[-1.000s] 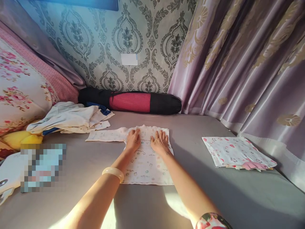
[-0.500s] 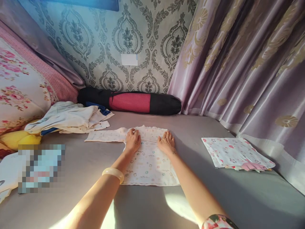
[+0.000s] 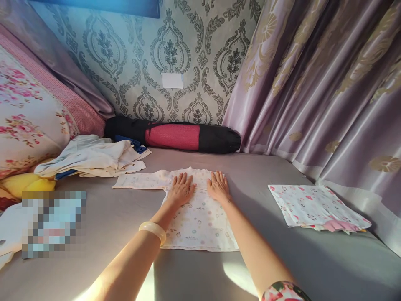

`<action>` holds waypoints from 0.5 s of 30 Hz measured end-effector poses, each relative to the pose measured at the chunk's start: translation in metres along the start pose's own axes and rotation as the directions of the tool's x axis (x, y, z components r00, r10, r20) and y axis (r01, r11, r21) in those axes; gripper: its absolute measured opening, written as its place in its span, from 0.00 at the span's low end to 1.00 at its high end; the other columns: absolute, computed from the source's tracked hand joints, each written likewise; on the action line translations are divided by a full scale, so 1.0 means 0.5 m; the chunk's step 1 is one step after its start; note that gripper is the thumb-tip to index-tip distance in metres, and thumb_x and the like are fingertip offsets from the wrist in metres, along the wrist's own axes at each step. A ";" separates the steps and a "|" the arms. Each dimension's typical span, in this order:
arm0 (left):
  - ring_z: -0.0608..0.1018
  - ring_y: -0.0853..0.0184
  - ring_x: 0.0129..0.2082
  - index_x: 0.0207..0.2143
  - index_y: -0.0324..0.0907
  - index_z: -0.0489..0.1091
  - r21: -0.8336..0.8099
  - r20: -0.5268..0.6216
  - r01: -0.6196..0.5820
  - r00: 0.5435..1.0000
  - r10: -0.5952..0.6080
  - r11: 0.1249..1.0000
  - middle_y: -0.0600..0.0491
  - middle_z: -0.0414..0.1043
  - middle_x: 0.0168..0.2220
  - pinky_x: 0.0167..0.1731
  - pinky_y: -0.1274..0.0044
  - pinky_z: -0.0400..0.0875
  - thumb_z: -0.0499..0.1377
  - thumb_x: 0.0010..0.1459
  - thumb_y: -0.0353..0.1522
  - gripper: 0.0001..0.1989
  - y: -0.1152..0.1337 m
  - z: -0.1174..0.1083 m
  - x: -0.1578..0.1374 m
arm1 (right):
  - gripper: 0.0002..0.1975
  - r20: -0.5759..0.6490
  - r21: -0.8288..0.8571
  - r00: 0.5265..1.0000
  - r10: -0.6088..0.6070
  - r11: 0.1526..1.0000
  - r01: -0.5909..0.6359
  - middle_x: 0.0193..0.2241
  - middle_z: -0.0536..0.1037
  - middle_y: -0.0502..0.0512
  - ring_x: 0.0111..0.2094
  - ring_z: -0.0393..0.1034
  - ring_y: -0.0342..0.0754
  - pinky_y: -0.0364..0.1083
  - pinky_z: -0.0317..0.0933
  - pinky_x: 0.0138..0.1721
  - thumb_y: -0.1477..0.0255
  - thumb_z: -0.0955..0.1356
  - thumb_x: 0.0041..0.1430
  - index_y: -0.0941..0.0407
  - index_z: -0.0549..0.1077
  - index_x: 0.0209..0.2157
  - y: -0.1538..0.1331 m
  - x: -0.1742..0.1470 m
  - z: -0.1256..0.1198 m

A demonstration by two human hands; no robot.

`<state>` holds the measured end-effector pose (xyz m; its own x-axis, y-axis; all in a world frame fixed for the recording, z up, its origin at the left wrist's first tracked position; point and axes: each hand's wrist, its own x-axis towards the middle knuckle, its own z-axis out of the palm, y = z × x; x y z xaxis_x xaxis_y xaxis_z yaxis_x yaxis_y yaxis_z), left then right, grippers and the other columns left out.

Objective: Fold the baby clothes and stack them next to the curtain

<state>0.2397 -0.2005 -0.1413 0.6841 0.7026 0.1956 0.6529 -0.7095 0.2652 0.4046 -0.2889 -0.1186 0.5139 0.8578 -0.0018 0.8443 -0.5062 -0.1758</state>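
Observation:
A small white printed shirt (image 3: 200,225) lies flat in front of me, its left sleeve stretched out to the side. The right sleeve does not show stretched out; it seems to lie across the body. My left hand (image 3: 182,189) rests palm down on the upper left of the shirt, fingers spread. Flat on the upper right part lies my right hand (image 3: 218,186), its fingers stretched forward. Neither hand grips the cloth.
Folded printed clothes (image 3: 318,207) lie to the right. A loose pile of clothes (image 3: 94,154) sits at the back left, near a yellow plush item (image 3: 29,185). A black and red rolled bag (image 3: 172,136) lies against the wall. A blurred item (image 3: 56,225) is at left.
My left hand has shifted a little to the right over the shirt, and its fingers have flattened and spread. My right hand stays at about the same spot. The view has tilted slightly.

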 end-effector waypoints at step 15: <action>0.60 0.53 0.65 0.59 0.36 0.62 0.005 -0.183 -0.023 0.983 0.024 1.000 0.39 0.62 0.62 0.63 0.60 0.50 0.44 0.66 0.37 0.23 0.006 -0.001 -0.006 | 0.32 -0.048 0.038 0.997 -0.066 0.997 0.068 0.69 0.45 0.65 0.70 0.35 0.55 0.56 0.31 0.67 0.64 0.51 0.69 0.68 0.49 0.67 -0.083 0.007 -0.006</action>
<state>0.2397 -0.2046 -0.1406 0.6283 0.6834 0.3717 0.6386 -0.7259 0.2554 0.3719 -0.2651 -0.1083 0.4634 0.8843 0.0569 0.8711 -0.4428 -0.2126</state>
